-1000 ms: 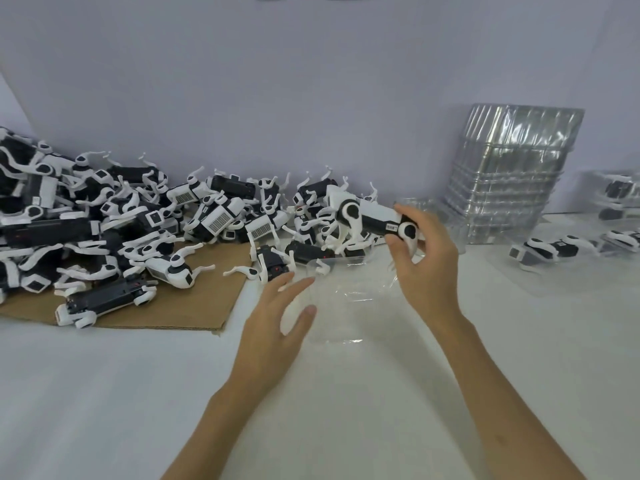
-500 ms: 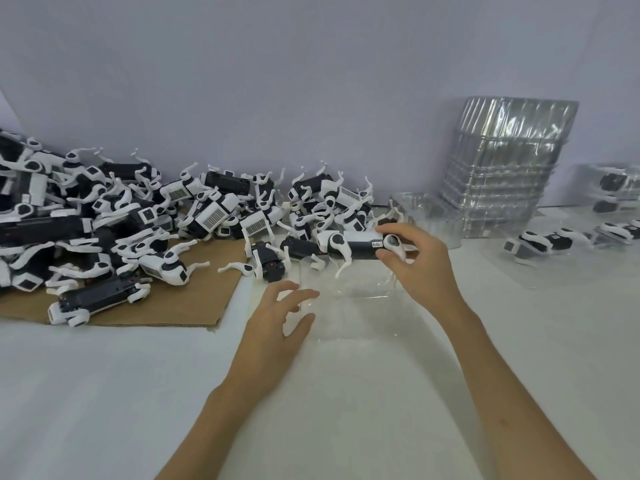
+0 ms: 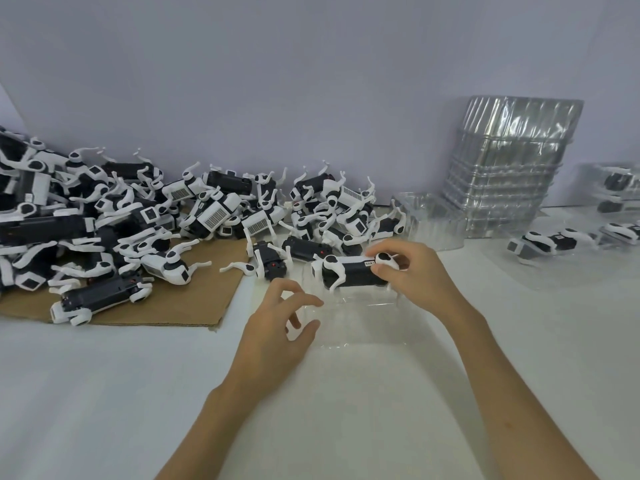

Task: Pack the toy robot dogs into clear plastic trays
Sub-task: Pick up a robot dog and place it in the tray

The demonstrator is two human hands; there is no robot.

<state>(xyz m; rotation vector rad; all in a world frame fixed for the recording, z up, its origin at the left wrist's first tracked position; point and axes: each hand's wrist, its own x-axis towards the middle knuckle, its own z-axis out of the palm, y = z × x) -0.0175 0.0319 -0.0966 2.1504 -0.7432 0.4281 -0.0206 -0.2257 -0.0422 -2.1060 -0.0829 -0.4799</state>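
A clear plastic tray [image 3: 360,320] lies on the white table in front of me. My right hand [image 3: 419,275] grips a black and white toy robot dog [image 3: 349,271] by its right end, holding it lengthwise over the tray's far part. My left hand [image 3: 280,327] hovers at the tray's left edge with its fingers loosely curled and nothing in it. A big pile of toy dogs [image 3: 145,220] covers the left and back of the table.
A brown cardboard sheet [image 3: 173,306] lies under the pile. A tall stack of clear trays [image 3: 505,168] stands at the back right, with a single tray [image 3: 433,216] beside it. Filled trays with dogs [image 3: 550,244] sit at the far right.
My right hand has brought the toy dog down and toward me, from above the pile to low over the tray. My left hand's fingers have curled in at the tray's left edge.
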